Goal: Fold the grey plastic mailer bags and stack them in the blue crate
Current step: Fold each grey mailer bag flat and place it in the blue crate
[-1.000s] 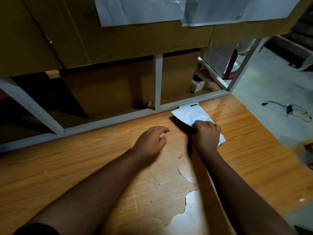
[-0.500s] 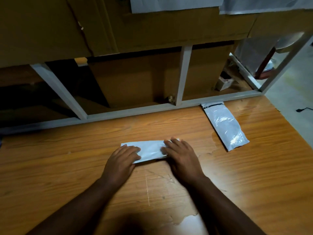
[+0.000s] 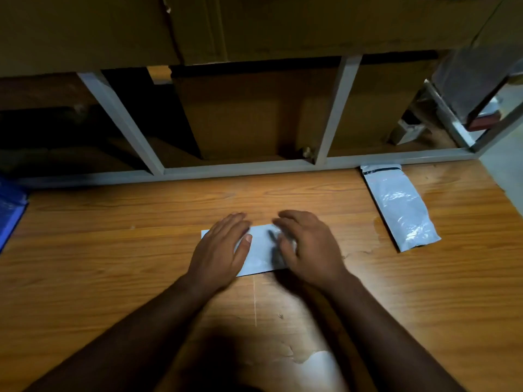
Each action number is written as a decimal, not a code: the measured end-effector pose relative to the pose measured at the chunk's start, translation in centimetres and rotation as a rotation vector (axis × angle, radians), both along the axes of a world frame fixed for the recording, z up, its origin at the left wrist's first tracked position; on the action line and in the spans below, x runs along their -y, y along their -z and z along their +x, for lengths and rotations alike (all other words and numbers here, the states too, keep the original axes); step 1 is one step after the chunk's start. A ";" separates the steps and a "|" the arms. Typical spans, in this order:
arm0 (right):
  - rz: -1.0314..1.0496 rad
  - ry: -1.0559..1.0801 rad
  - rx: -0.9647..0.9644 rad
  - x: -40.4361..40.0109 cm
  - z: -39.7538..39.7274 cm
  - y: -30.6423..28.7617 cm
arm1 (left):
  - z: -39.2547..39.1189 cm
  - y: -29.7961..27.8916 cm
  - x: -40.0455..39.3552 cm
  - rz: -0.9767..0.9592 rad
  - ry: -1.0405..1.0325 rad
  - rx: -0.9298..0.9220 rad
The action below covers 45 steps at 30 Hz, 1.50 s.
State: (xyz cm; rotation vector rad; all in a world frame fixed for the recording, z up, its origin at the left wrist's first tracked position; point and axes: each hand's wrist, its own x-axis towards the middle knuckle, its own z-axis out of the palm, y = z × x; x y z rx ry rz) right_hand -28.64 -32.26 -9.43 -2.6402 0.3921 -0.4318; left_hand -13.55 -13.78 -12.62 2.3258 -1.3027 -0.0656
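Note:
A grey mailer bag (image 3: 261,250) lies flat on the wooden table (image 3: 113,264) in front of me, mostly covered by my hands. My left hand (image 3: 222,247) rests flat on its left part, fingers straight. My right hand (image 3: 307,246) lies over its right part with fingers slightly bent and blurred; its grip on the bag cannot be made out. A second grey mailer bag (image 3: 400,206) lies flat at the back right of the table. A corner of the blue crate (image 3: 10,210) shows at the left edge.
A grey metal frame (image 3: 240,168) runs along the table's back edge, with cardboard sheets (image 3: 254,114) behind it. The table's veneer is chipped near the front (image 3: 311,360). The table's right edge drops to the floor (image 3: 506,171).
One second ago my right hand gripped a mailer bag at the back right. It then lay in front of me under both hands. Since then the hands have shifted closer together on it.

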 end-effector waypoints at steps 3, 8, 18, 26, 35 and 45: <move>-0.075 -0.003 -0.162 -2.6 3.3 3.4 | -0.1 2.2 1.9 0.190 0.021 0.015; -0.107 0.010 -0.255 -2.0 3.1 7.2 | -1.4 3.9 2.0 0.221 -0.084 0.020; -0.156 0.006 -0.303 -2.2 3.2 7.2 | -1.4 5.7 1.9 0.085 -0.077 0.115; -0.189 0.001 -0.316 -2.3 3.4 7.4 | -1.5 6.2 2.3 0.080 -0.118 0.172; -0.182 -0.007 -0.309 -2.3 3.1 7.3 | -1.6 5.6 2.2 0.136 -0.150 0.110; -0.141 0.055 -0.307 -1.3 0.9 7.9 | 0.1 5.3 -2.4 0.353 -0.272 0.097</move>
